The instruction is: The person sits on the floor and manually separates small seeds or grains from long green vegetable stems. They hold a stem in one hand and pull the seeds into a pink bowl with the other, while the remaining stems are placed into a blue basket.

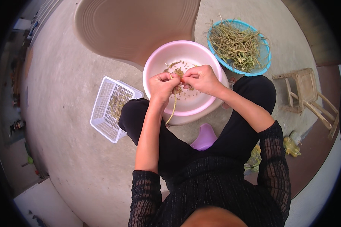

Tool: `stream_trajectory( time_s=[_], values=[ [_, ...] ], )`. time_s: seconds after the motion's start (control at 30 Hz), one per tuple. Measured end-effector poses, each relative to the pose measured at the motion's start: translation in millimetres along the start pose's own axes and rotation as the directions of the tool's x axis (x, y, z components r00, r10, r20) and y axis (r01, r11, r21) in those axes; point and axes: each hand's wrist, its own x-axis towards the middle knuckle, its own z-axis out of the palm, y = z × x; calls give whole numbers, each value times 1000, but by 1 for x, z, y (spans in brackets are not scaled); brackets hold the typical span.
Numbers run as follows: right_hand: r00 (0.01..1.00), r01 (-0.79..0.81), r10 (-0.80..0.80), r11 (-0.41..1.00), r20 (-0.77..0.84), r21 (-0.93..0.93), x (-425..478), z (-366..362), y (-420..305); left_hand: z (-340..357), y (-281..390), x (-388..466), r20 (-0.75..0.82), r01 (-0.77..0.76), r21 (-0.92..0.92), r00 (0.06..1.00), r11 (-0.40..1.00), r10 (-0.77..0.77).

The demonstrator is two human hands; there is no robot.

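A long, thin green bean pod (174, 105) hangs from my left hand (164, 84), pinched between thumb and fingers, its thin upper end sticking up above them. My right hand (202, 81) meets the left at the fingertips, thumb and fingers closed together; whether they also grip the pod is hidden. Both hands are over a pink-rimmed plastic basin (182, 113), where many small brownish seeds (179, 71) lie scattered on the pale bottom. A turquoise plastic basket (265, 54) at the upper right holds a heap of dry pods (236, 42).
A white plastic basket (101, 124) with pods or husks stands left of my knee. Beyond the basin is a large beige plastic chair or seat (136, 25). A small wooden chair (308, 85) is at the right. Part of a purple plastic stool (206, 137) shows between my legs.
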Motion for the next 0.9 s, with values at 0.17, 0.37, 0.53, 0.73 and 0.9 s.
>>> stream_trajectory(
  time_s=[0.17,0.37,0.53,0.73,0.9],
  values=[
    [991,123,-132,967,-25,-223,-2,2,-6,2,-1,-2,-19,16,-45,1000,999,-17],
    [972,217,-233,916,-7,-336,-3,0,-6,6,0,-2,-40,20,-68,999,997,-23],
    [978,200,-209,922,8,-331,-2,0,-4,6,-2,-3,-51,44,-68,998,997,-48],
    [994,-70,63,995,84,74,1,-1,-4,3,3,-4,-10,112,-144,993,983,-115],
    [938,-293,229,925,260,240,3,-10,-10,0,0,-3,34,113,-167,994,979,-109]
  ],
)
